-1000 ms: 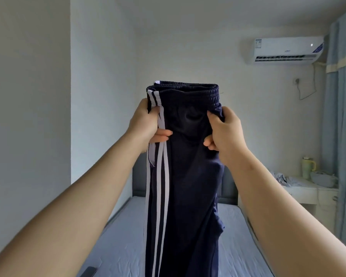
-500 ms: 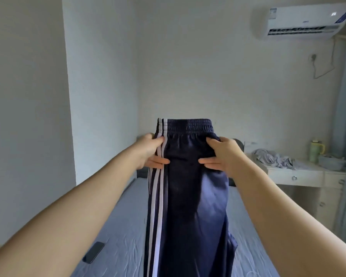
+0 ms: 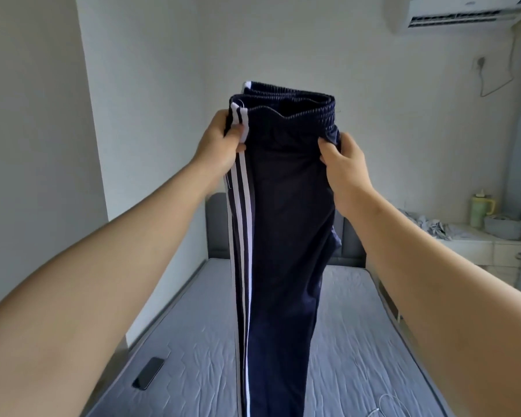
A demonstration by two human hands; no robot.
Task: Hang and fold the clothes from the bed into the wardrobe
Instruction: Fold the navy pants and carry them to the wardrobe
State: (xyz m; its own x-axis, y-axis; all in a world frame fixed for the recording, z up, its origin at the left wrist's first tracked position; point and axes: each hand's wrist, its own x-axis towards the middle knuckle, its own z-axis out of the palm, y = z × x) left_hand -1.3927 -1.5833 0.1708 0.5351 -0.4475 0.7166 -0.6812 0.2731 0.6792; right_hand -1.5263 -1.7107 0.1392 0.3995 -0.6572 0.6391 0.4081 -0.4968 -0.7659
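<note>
Here, navy white-striped track pants (image 3: pixel 286 224) hang folded lengthwise — left hand (image 3: pixel 220 147) grip clamped on them; right hand (image 3: pixel 346 167) likewise.

Centre frame, the left hand (image 3: pixel 220 145) and right hand (image 3: pixel 342 164) each grip a side of dark navy track pants (image 3: pixel 283 236) just below the waistband, holding them up so the legs hang over the grey bed (image 3: pixel 358 341). White stripes run down the pants' left edge. A phone (image 3: pixel 148 373) lies lower left; an air conditioner (image 3: pixel 463 10) sits upper right.

Navy track pants (image 3: pixel 286 236) with white side stripes, grey-blue mattress (image 3: pixel 358 341), black phone (image 3: pixel 148 373), white walls (image 3: pixel 151 115)
</note>
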